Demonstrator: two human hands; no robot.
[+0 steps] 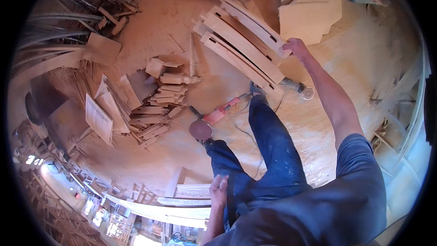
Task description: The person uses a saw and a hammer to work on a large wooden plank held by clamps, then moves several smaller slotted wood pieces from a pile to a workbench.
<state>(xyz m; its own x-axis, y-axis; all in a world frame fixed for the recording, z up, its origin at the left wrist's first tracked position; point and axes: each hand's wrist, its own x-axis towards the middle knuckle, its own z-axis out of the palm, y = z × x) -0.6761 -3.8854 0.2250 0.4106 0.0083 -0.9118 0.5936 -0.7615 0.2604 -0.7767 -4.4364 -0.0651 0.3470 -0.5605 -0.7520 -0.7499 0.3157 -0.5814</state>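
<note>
My right hand [295, 48] is closed round the near end of a long wooden board [255, 25] with dark slots cut in it. That board lies at the right side of a stack of similar slotted boards [241, 54]. My left hand [218, 190] hangs beside my left thigh, fingers loosely bent and a little apart, with nothing seen in it. On the floor by my feet rests a red disc sander [214, 116], its round brown sanding disc [200, 130] facing up.
Short wood offcuts [166, 95] and leaning panels [99, 117] lie to the left. A pile of flat panels [309, 13] stands at the far right. The sander's cord [246, 132] trails between my legs. A wooden frame [193, 191] is near my left hand.
</note>
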